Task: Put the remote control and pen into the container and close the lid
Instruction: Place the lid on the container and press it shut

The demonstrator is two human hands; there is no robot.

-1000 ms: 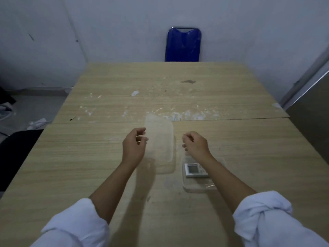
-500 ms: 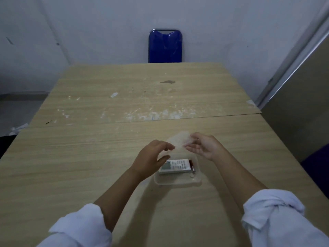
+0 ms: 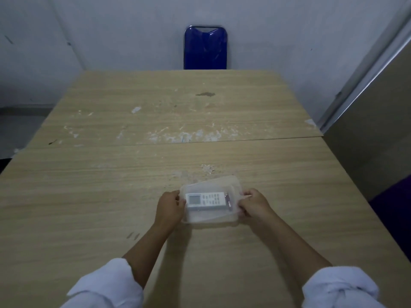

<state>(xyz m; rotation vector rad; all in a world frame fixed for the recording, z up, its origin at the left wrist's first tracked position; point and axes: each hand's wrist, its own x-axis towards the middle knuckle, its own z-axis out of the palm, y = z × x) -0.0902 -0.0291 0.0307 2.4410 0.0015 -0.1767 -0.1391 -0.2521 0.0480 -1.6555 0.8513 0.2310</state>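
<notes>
My left hand and right hand pinch the thin, flexible lid over the container (remote control and pen inside); I press at corners, lightly.

The pen was mostly hidden; only a thin dark bit showed beside the right end of the remote control. The buttons on the remote were too small to read. The see-through lid was hard to tell apart from the container under it. The fingertips of both hands were tucked out of sight at the container's ends. The blue chair was hidden below the desk edge. Both white sleeves were cut off at the bottom.
</notes>
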